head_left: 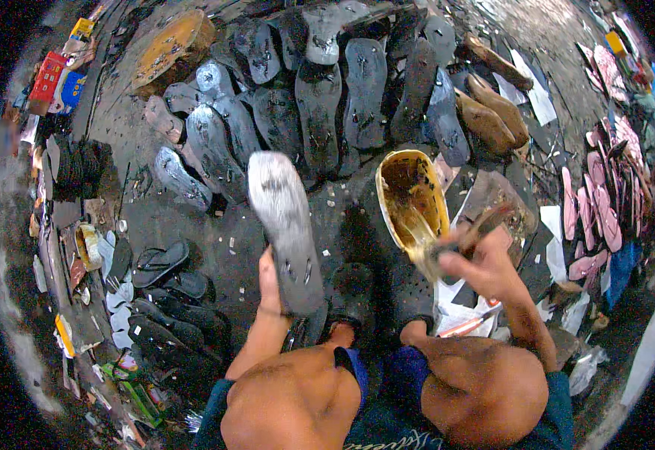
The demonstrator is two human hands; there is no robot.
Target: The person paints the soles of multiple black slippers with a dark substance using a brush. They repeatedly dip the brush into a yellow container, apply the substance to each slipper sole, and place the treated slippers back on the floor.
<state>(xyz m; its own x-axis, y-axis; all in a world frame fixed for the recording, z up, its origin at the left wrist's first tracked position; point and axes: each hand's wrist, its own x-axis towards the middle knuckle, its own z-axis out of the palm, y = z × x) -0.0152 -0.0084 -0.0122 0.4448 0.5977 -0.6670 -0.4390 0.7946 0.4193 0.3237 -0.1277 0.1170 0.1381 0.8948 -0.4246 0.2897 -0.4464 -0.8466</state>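
My left hand [268, 281] grips a dark shoe sole [297, 255] by its near end and holds it upright above the floor. The sole's far half looks pale and shiny, as if wet. My right hand [486, 264] is closed around a brush [426, 255], blurred by motion, with its handle slanting up to the right. The bristle end is at the near rim of a yellow tub [381, 196], which has brown residue and a yellowish substance inside. Whether the bristles touch the tub I cannot tell.
Many dark soles [318, 112] lie spread beyond my hands, several with shiny coating. Brown shoe lasts [489, 120] lie at the far right. Black flip-flops [161, 262] are piled at the left, pink soles [588, 202] at the right. A cutter [468, 324] lies by my right foot.
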